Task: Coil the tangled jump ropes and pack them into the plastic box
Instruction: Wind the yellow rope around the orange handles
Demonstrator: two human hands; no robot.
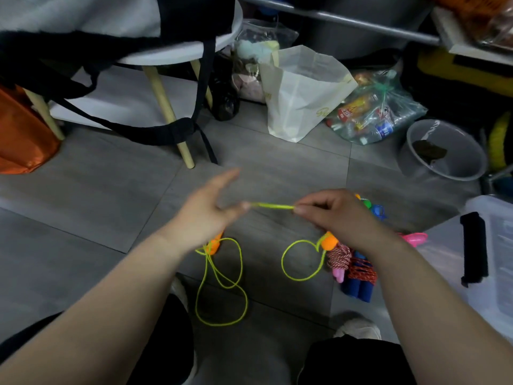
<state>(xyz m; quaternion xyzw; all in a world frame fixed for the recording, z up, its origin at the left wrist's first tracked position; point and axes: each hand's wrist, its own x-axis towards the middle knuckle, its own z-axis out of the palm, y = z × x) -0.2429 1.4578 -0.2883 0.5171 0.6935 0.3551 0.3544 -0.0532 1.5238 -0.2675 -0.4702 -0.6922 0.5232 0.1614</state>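
We see a yellow-green cord jump rope [273, 206] pulled taut in a short straight span between the two hands, above the grey tiled floor [111, 195]. The left hand [205, 215] has its long fingers stretched out straight and far forward. Its thumb tip meets the end of the span, and the cord seems pinched there against a finger we cannot see. The right hand [333, 215] has its fingers curled in and nips the cord between thumb and forefinger.

From both hands the rope drops to the floor in loose loops. One loop lies near the left orange plastic handle [213, 245], which is partly under the left wrist. Another runs to the right orange plastic handle [329, 242], just below the right hand.

Just right of that lie a red-and-white braided rope [339, 255] and a red rope wound on blue handles [359, 284], touching each other. A pink handle [414, 238] lies beyond the right forearm.

The clear plastic box [444, 262], with its black latch [474, 247], sits at the right edge.

Far off stand a cream paper bag [302, 90], a grey round tub [455, 151] and a white stool with wooden legs [166, 101].
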